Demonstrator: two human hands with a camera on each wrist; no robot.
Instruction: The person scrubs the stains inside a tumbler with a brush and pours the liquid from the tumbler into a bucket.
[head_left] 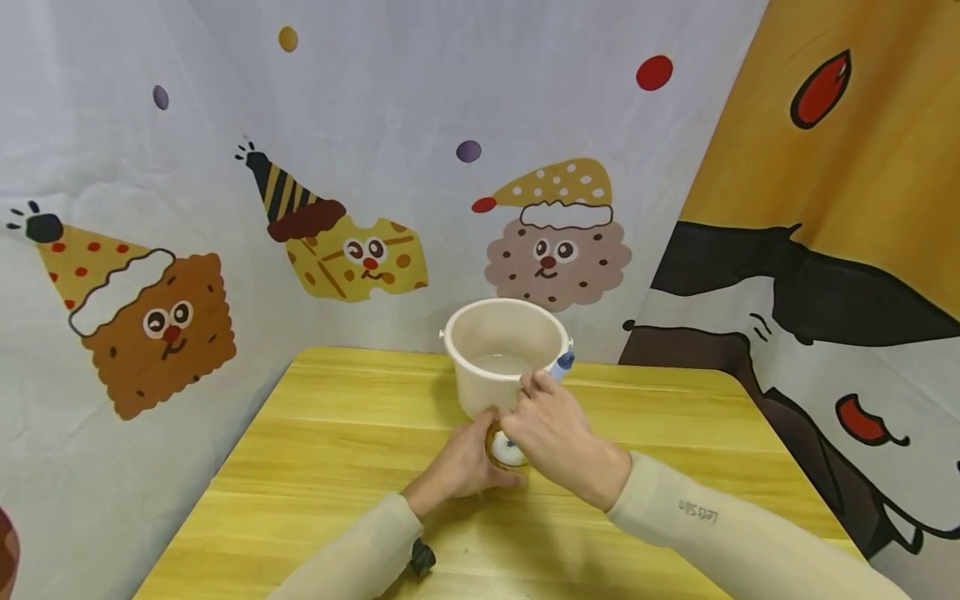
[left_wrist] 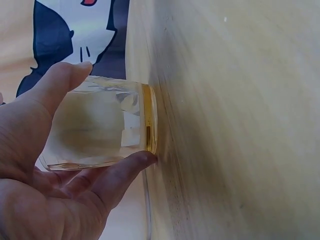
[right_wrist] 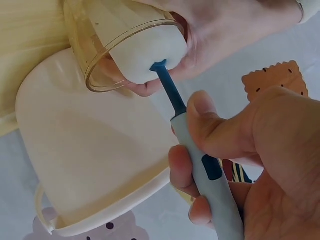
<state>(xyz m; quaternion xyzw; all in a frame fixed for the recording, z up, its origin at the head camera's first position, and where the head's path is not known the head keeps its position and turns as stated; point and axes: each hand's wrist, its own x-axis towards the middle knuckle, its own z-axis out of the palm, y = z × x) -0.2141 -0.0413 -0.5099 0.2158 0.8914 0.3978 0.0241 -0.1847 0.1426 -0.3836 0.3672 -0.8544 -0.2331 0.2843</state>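
Observation:
My left hand [head_left: 461,463] holds a clear amber-tinted glass cup [left_wrist: 95,127], thumb on one side and fingers round the other. The cup stands upright, its thick base right at the tabletop. My right hand [head_left: 553,427] grips a cup brush [right_wrist: 192,145] with a pale grey-blue handle and a dark blue neck. At the brush's end, a white sponge head [right_wrist: 147,54] sits inside the cup's mouth, filling part of the opening. In the head view, the handle's blue tip sticks up past my right fist.
A cream-white bucket [head_left: 468,392] stands just behind the cup, near the back of the wood-grain table [head_left: 337,450]. Its far wall meets the cartoon-printed white curtain [head_left: 420,108]. A small black object [head_left: 422,557] shows beside my left sleeve.

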